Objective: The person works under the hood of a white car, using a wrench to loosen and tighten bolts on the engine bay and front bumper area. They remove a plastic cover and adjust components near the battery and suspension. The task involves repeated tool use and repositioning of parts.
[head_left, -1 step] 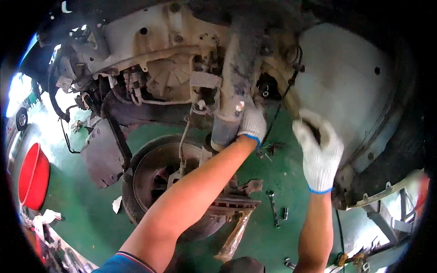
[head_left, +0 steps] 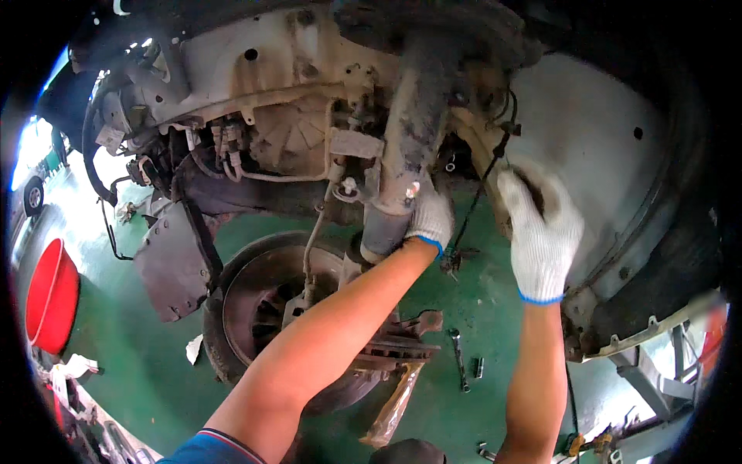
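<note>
A dirty grey strut [head_left: 417, 116] stands nearly upright at the centre, under a dark round plate [head_left: 440, 27]. My left hand [head_left: 431, 216], in a white knit glove, is wrapped against its lower right side; the fingers are partly hidden behind it. To the right, my right hand [head_left: 541, 220], gloved the same way, is raised before the pale inner fender panel [head_left: 591, 139]. Thumb and fingers curve into a loop and meet at the tips, just below a black cable [head_left: 501, 145]. Anything pinched there is too small to make out.
Below the strut lie a wheel [head_left: 224, 325] and a brake disc [head_left: 402, 352]. A ratchet wrench [head_left: 459, 359], a socket [head_left: 479, 367] and a clear plastic bag [head_left: 393, 406] are on the green floor. At left are a red tub [head_left: 52, 298] and a hanging grey panel [head_left: 176, 259].
My right hand has risen slightly toward the black cable, its fingers still curled. My left hand stays on the strut. The whole view has shifted a little.
</note>
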A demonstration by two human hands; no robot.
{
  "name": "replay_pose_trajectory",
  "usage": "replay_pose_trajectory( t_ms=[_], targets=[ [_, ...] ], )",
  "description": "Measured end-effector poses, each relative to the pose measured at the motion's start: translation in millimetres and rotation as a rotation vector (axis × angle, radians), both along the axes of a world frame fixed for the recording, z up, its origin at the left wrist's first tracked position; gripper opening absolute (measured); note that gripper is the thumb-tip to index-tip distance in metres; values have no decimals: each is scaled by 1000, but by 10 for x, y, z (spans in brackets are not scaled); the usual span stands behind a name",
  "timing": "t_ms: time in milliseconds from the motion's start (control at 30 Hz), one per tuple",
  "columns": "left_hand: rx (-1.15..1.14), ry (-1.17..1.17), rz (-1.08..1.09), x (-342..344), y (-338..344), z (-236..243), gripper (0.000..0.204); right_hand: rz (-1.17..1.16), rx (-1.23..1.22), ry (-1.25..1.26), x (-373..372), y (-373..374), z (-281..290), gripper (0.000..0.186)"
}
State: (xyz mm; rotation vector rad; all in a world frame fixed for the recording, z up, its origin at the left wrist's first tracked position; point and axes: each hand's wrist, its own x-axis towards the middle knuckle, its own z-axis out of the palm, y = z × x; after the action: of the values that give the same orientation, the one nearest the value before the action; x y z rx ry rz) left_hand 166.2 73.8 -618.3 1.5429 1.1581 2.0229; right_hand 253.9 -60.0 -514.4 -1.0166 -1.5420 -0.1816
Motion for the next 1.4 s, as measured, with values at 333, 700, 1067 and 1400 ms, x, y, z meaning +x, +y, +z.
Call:
replay_pose_trajectory(
  t_ms=[333,700,1067,1400],
  targets=[
    [-262,1100,398,75,167,-228,62,-91,242,-175,-433,489,405,23],
    [-306,516,-1,11,9,-66,59,-310,342,-453,-386,586,361,24],
    [-205,205,-119,-19,-58,-19,56,-328,355,-486,-292,649,304,26],
    [-169,97,-163,25,-81,14,54,-282,324,-452,-287,669,372,31]
  ],
)
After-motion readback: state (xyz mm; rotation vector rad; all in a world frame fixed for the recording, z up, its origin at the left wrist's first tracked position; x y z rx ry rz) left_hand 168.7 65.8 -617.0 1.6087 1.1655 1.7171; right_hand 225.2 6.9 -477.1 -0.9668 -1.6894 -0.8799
